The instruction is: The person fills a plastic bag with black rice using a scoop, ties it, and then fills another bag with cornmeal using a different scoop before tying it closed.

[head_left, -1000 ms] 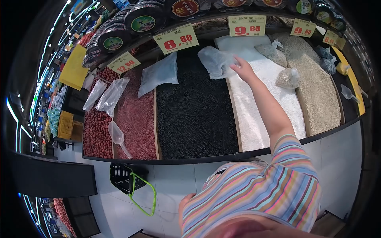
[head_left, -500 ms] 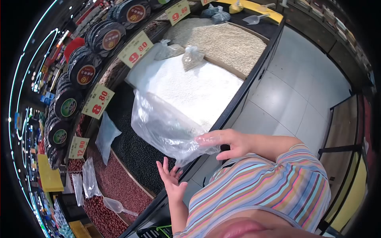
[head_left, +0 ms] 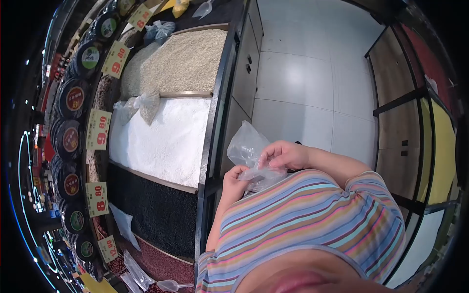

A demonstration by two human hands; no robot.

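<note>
The clear plastic bag (head_left: 244,145) is up in front of your chest, bunched, just off the display stand's (head_left: 213,132) front edge and well apart from its back edge. Your L hand (head_left: 234,181) pinches its lower end, thumb against fingers; your R hand (head_left: 289,154) grasps it a bit higher, fingers bent into the film. Exact fingertip contact is partly hidden. Looks empty, though you can't be sure w/ the folds.

Handling, prob.: v. light, floppy, slick, static-clingy; thin film could tear under nails. Best hold is a single layer near the rim, pads not nails; can't tell which end is the mouth.

vs. half a sec ago: there the bag spreads wide across the stand's front edge, R hand on it, L hand spread & apart. Now it's crumpled, off the stand, both hands on it, & the view is turned so the stand runs down the left.

Beyond the front edge: white grains (head_left: 161,141) nearest, black beans (head_left: 156,210) one side, beige grain (head_left: 183,58) the other. Price tags (head_left: 99,129) line the back edge.
</note>
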